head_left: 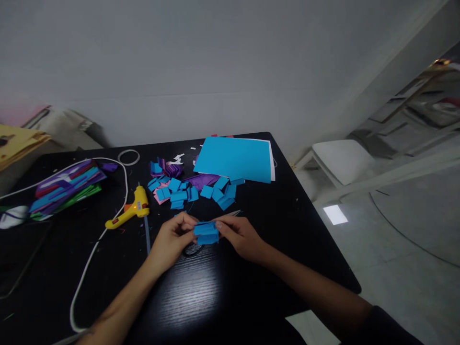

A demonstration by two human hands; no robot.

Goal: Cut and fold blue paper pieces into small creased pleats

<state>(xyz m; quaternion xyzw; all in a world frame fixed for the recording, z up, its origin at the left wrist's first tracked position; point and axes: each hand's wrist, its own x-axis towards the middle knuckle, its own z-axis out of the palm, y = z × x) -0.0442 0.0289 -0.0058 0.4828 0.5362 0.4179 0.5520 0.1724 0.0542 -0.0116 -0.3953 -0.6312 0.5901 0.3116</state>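
Note:
Between my two hands is a small folded piece of blue paper (pixel 207 234), held just above the dark table. My left hand (pixel 175 235) pinches its left edge with thumb and fingers. On the other side, my right hand (pixel 241 235) grips the right edge, thumb on top. Scissors (pixel 235 212) lie under and behind my hands; one blade tip shows past the right hand and most of the rest is hidden. Just beyond lie several loose folded blue paper pieces (pixel 179 191), with more blue pieces (pixel 224 194) to their right.
A yellow glue gun (pixel 134 208) with a white cord (pixel 86 268) lies to the left. Blue sheets (pixel 235 158) rest at the back right. Stacked coloured paper (pixel 66 187), a tape ring (pixel 128 157) and purple folded pieces (pixel 172 169) are also there. A white stool (pixel 341 160) stands right of the table.

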